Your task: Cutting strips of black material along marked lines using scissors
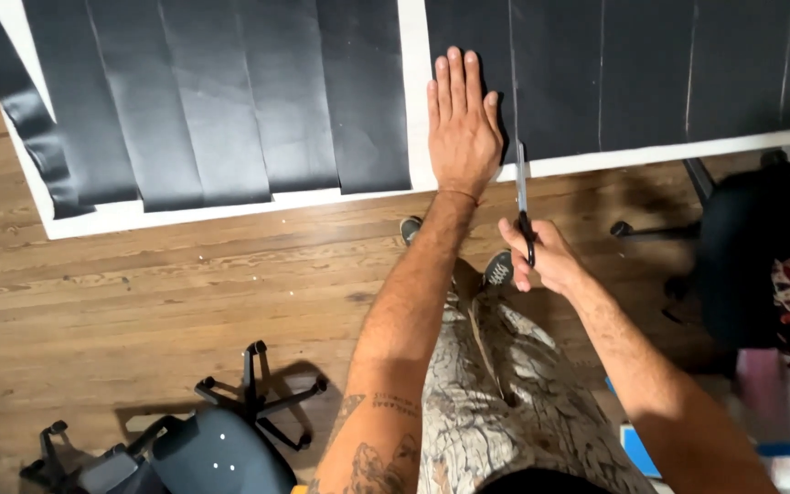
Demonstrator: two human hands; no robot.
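Head view shows your flat left hand [462, 128] pinning the black sheet [651, 73] while your right hand [541, 256], closed on the scissors [523, 197], cuts; next, snip straight along the far line.

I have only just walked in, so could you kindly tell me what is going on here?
A person is bent over a wooden floor, cutting a large black sheet with a white border. The left hand lies flat on the sheet, pinning it down. The right hand holds scissors with the blades at the sheet's near edge, in line with a thin line marked on it. Further left, the sheet is already cut into strips.
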